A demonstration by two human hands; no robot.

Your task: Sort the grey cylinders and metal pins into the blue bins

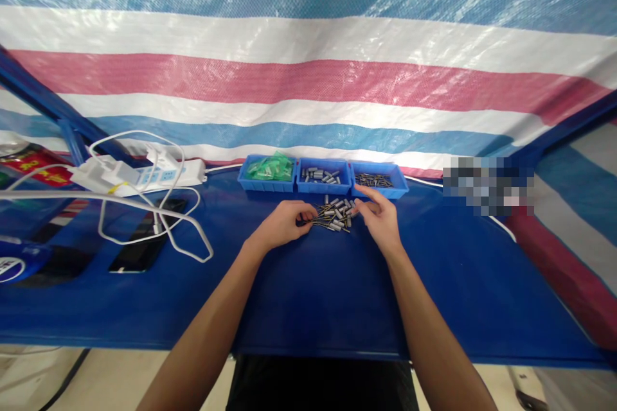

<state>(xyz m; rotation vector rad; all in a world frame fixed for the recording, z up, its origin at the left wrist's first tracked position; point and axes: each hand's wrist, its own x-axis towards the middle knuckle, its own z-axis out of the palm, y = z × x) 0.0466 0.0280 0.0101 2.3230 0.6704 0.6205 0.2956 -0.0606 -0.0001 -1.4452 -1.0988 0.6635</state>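
A heap of small silver metal cylinders (339, 209) and thin metal rods (322, 223) lies on the blue table. At the heap's left edge is my left hand (284, 225), its thumb and fingers pinched together around the ends of some rods. My right hand (382, 218) is on the right side of the heap, with the index finger stretched out and the thumb apart from it near the cylinders. Behind the heap stand three blue bins: one with green plastic bags (270, 167), one with silver cylinders (319, 175), one with thin dark rods (373, 181).
To the left are a white power strip (178, 174) with plugs and looped white cables (190, 221), a black phone (144, 244), a red can (41, 164) and a blue can-like object (19, 261). A striped tarp (308, 80) hangs behind the table (318, 308). One blurred patch sits at right.
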